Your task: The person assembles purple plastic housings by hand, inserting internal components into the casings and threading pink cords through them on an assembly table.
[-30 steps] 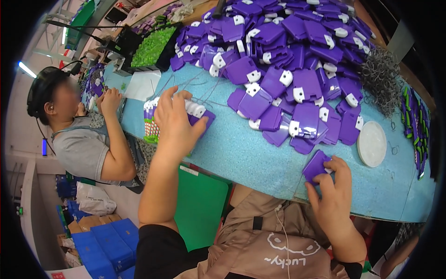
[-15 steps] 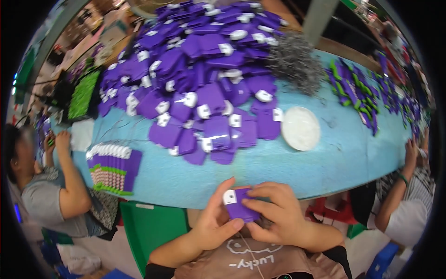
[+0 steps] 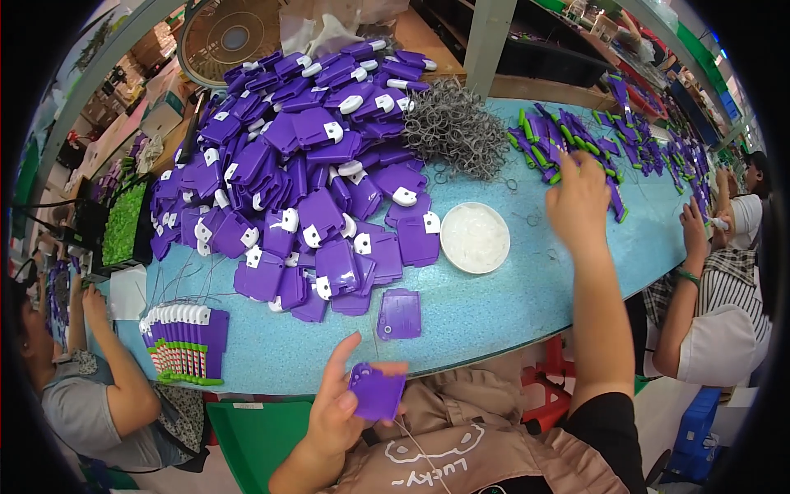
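"The fingers of the left hand [image 3: 332,418], what are they doing?"

"They're clamped on a purple plate [image 3: 377,395], thumb over its left side, other fingers mostly behind, one rising past its upper left corner. The plate is held up at the near edge of the desk [image 3: 535,296], around the middle, not lying on it."

"And the right hand [image 3: 583,206]?"

"Stretched toward the far edge, fingertips down at the green and purple strips [image 3: 539,146], right of the metal rings [image 3: 457,130]. The fingers look slightly apart, but I can't tell whether they've closed on a strip."

"So which step is this?"

"I'd judge it a reach: one hand keeps the plate while the other goes for a strip. That calls for a fingertip pinch that parts a single strip from its crowded neighbours, with the left grip kept steady."

"Which way does the plate point?"

"Its holed corner is up and left, toward the desk's far left. Its outline is nearly square and tilted in the grip, so I wouldn't swear to a long axis. The loose plate [image 3: 400,313] lying flat just in from the near edge is clearer: slightly longer from near edge to far edge, holed corner at the near left."
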Demonstrator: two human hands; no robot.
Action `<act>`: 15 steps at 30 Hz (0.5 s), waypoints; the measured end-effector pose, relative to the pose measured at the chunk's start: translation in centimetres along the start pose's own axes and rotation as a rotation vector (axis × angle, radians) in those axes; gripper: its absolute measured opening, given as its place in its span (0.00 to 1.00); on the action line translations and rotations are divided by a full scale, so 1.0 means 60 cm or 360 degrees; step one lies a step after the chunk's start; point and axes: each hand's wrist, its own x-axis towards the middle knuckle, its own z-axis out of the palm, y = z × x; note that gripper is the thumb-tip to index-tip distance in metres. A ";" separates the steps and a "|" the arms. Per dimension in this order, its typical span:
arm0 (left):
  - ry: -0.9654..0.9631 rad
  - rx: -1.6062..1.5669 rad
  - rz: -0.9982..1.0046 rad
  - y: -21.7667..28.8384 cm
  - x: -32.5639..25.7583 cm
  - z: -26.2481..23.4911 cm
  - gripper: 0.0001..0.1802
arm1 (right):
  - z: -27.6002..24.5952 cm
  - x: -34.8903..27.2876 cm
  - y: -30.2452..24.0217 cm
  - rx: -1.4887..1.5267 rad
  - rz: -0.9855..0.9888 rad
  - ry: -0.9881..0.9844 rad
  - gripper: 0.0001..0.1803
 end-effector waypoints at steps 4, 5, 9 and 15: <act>0.0058 0.0003 -0.0089 -0.001 0.004 0.024 0.32 | 0.041 -0.021 0.097 -0.0054 0.0043 -0.0044 0.11; 0.0077 -0.0009 -0.0069 -0.006 0.005 0.020 0.32 | 0.029 -0.034 0.098 0.0161 0.0058 0.0003 0.07; 0.0084 0.0215 -0.0312 -0.014 0.004 0.007 0.17 | 0.009 -0.131 0.081 0.0919 0.0775 -0.0342 0.09; -0.0326 -0.0112 -0.0658 0.000 0.029 0.001 0.16 | -0.155 -0.173 -0.070 0.2421 0.0557 -0.0513 0.12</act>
